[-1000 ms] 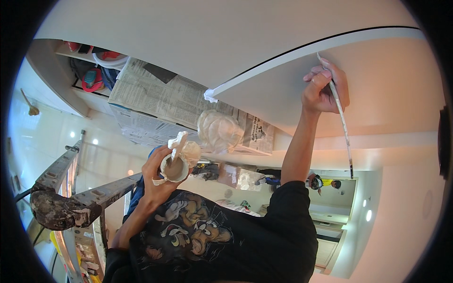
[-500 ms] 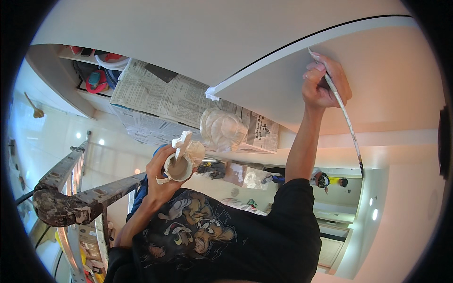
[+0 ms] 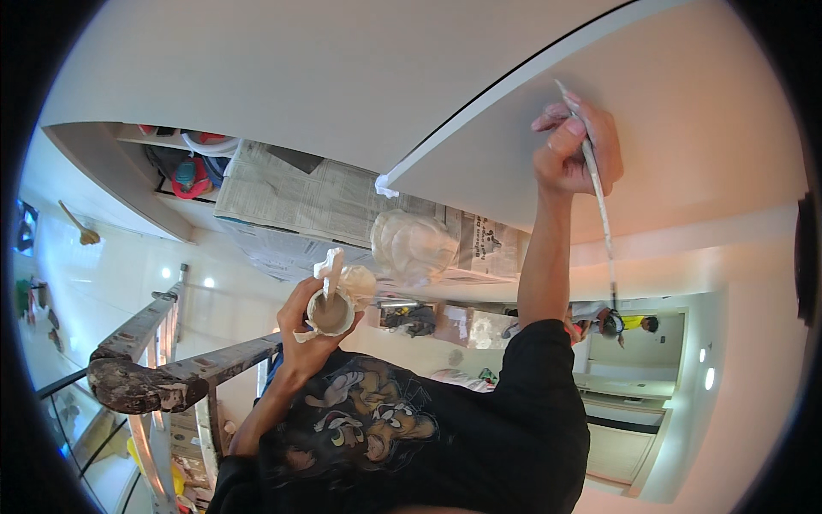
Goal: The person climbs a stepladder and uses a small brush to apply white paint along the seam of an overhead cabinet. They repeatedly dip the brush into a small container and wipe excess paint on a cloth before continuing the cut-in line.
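Note:
My left hand (image 3: 299,337) is wrapped round a small paint-smeared cup (image 3: 330,315) with grey-beige paint inside. A flat stick (image 3: 333,276) with a white crust stands in the cup. Raised at the upper right, my right hand (image 3: 575,150) pinches a thin, long-handled paintbrush (image 3: 603,208). The brush's pale pointed tip is up near the pinkish-white panel (image 3: 676,120), just below its white edge strip (image 3: 514,92). Whether the tip touches the surface I cannot tell. The dark handle end hangs low.
A paint-stained stepladder (image 3: 141,381) stands at the left. Newspaper sheets (image 3: 300,195) cover a surface ahead, with a crumpled translucent plastic bundle (image 3: 413,244) by it. Shelves at the upper left hold a red-and-teal item (image 3: 188,176). Another person in yellow (image 3: 635,323) is far off at the right.
The view has shifted a little. My right hand sits slightly further left and lower in the picture, with the brush more upright. The left hand still holds the cup.

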The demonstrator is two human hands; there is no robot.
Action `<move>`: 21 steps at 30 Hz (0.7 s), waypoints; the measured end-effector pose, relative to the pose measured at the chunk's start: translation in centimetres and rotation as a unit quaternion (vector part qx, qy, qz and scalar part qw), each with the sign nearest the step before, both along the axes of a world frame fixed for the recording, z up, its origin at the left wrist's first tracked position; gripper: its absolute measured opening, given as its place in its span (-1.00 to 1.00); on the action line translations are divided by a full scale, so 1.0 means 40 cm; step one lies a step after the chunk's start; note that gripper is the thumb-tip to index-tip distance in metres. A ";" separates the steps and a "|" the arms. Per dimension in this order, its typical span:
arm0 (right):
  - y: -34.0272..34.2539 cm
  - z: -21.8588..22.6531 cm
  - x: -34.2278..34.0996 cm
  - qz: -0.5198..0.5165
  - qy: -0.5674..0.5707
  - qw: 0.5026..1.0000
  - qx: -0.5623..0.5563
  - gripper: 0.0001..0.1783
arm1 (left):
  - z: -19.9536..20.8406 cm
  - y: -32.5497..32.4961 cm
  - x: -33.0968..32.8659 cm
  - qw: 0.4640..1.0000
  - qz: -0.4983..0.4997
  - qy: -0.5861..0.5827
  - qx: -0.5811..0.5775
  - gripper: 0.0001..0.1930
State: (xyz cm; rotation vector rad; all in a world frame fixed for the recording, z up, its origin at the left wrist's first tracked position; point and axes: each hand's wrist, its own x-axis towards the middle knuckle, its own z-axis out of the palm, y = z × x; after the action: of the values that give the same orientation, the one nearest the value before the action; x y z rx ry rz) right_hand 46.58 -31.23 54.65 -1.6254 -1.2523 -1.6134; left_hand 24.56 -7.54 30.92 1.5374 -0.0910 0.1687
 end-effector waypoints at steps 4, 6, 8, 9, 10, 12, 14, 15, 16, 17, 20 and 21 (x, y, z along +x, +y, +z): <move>0.004 -0.007 -0.004 -0.042 -0.046 0.997 0.033 -0.81 | 0.019 0.012 -0.005 1.000 0.001 0.023 0.001 -0.34; 0.005 -0.012 -0.008 -0.127 -0.107 0.986 -0.001 -0.80 | 0.029 0.019 -0.007 1.000 0.001 0.023 -0.003 -0.35; 0.007 -0.018 -0.011 -0.189 -0.123 0.974 -0.018 -0.77 | 0.037 0.025 -0.011 1.000 0.002 0.028 -0.008 -0.35; 0.007 -0.021 -0.011 -0.202 -0.110 0.973 -0.017 -0.74 | 0.039 0.026 -0.012 0.999 0.003 0.033 -0.011 -0.35; 0.008 -0.024 -0.010 -0.214 -0.095 0.972 -0.018 -0.71 | 0.040 0.028 -0.015 0.999 0.003 0.033 -0.016 -0.36; 0.008 -0.028 -0.004 -0.225 -0.101 0.969 -0.013 -0.70 | 0.038 0.029 -0.019 0.999 0.007 0.034 -0.017 -0.36; 0.007 -0.030 0.005 -0.240 -0.112 0.964 -0.018 -0.69 | 0.035 0.031 -0.024 0.999 0.011 0.029 -0.023 -0.36; 0.005 -0.029 0.008 -0.251 -0.122 0.960 -0.025 -0.69 | 0.033 0.031 -0.025 0.999 0.011 0.025 -0.027 -0.37; 0.003 -0.028 0.011 -0.262 -0.131 0.956 -0.032 -0.68 | 0.031 0.031 -0.026 0.999 0.011 0.022 -0.032 -0.37; 0.001 -0.028 0.013 -0.267 -0.139 0.953 -0.040 -0.68 | 0.029 0.031 -0.027 0.999 0.010 0.027 -0.029 -0.37; -0.003 -0.027 0.014 -0.277 -0.159 0.946 -0.059 -0.67 | 0.026 0.030 -0.028 0.999 0.008 0.036 -0.022 -0.37; -0.003 -0.027 0.013 -0.277 -0.162 0.945 -0.063 -0.65 | 0.025 0.029 -0.028 0.999 0.008 0.034 -0.021 -0.37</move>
State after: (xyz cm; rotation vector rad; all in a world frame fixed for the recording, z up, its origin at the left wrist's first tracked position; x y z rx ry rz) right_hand 47.09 -31.36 53.56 -1.9726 -1.1243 -2.2553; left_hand 23.45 -6.38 31.93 1.5013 -0.0222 0.1302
